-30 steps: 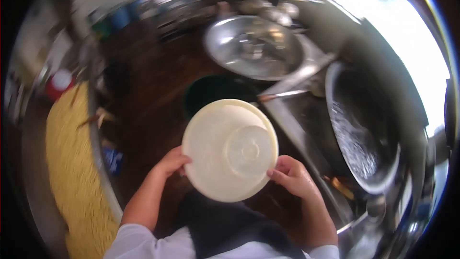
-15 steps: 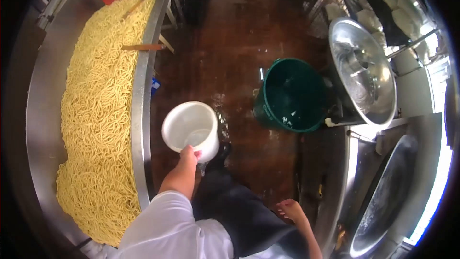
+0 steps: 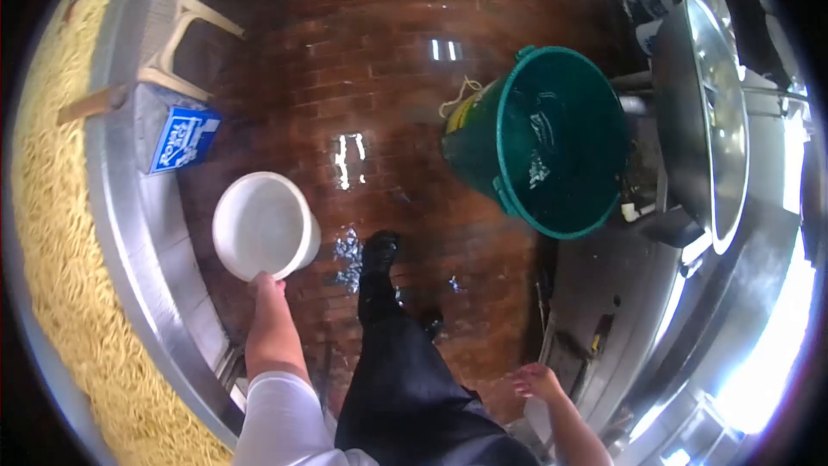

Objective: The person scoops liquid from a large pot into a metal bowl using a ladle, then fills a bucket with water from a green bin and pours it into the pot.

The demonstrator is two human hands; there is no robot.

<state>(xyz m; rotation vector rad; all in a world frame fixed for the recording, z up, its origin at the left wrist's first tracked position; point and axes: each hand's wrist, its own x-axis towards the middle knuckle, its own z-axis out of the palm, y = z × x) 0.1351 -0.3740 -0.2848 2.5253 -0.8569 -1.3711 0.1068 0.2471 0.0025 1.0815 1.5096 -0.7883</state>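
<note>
My left hand grips the near rim of a white plastic bucket, which hangs with its mouth tilted toward me. Nothing shows inside the bucket. My right hand is held low at my right side, fingers loosely bent and apart, holding nothing. Ahead and to the right stands a large green tub with some water or wet shine in it. A rope loop hangs at its left side.
Yellow noodles cover the steel table on my left, and a wooden stick juts over its edge. Beneath are a blue-and-white box and a plastic stool. A big metal bowl stands right. The brick floor is wet.
My view has tipped down and shifted, so the noodles lie farther left and the green tub looks larger. The white bucket remains in my left hand; my right hand stays low.
</note>
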